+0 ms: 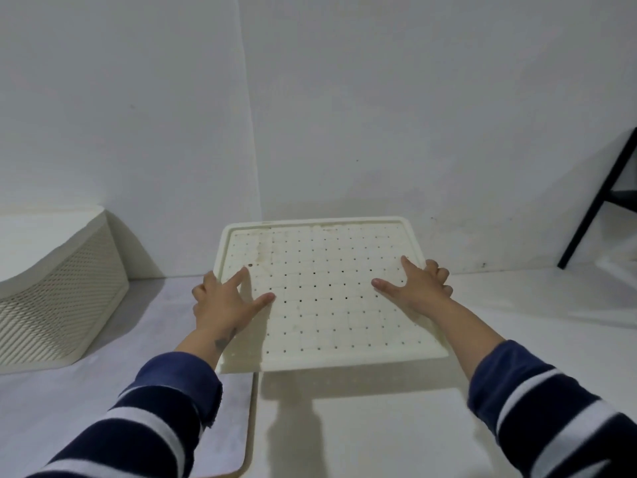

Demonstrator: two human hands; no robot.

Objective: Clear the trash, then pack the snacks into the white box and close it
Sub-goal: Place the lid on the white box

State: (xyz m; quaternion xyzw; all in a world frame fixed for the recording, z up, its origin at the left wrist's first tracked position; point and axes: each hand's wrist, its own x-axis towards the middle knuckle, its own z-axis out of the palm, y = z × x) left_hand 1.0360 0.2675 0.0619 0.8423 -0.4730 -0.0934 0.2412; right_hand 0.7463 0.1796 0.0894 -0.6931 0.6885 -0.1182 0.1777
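Both your hands are on the white lid [327,291], a flat woven-pattern panel with small square holes and a raised rim. It sits at centre frame, tilted slightly, its near edge casting a shadow on the surface below.

Your left hand [220,301] grips the lid's 9 o'clock edge: thumb and index finger spread flat on top, the other fingers curled over the rim. Your right hand [418,288] does the same at the 3 o'clock edge, thumb and index splayed on the top face and the remaining fingers wrapped around the side. Both sleeves [551,408] are navy with white stripes.

The white box under the lid is hidden, so you cannot tell what is in it (no snacks or trash visible anywhere in view).

At 9 o'clock a second container, a cream perforated basket [58,305], stands on the white table [517,305] well apart from the lid; its contents cannot be seen from this angle. At 3 o'clock, against the wall, is a black metal frame leg [596,205].
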